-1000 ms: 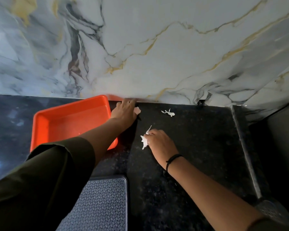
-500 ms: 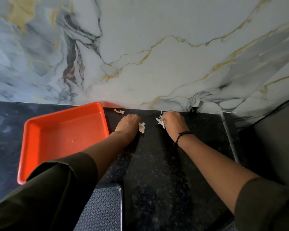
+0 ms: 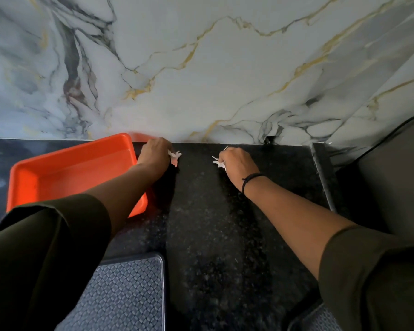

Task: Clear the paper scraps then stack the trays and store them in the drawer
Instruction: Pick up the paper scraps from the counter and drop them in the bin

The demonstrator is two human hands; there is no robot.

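Observation:
An empty orange tray [image 3: 65,173] lies on the black stone counter at the left, its far corner near the marble wall. My left hand [image 3: 154,155] rests just right of that corner, close to the wall, closed on white paper scraps [image 3: 175,155] that stick out between the fingers. My right hand [image 3: 239,163], with a black band at the wrist, sits further right on the counter and is closed on more white scraps [image 3: 219,162]. A grey woven-pattern tray [image 3: 129,295] lies at the near edge, partly under my left sleeve.
The marble backsplash [image 3: 213,68] rises straight behind both hands. A raised stone strip [image 3: 320,177] borders the counter at the right, with a dark panel beyond it. The corner of another grey patterned tray [image 3: 318,318] shows at the bottom right.
My left hand reached back to the wall beside the orange tray and took up the scrap lying there. My right hand, holding its scraps, moved slightly right.

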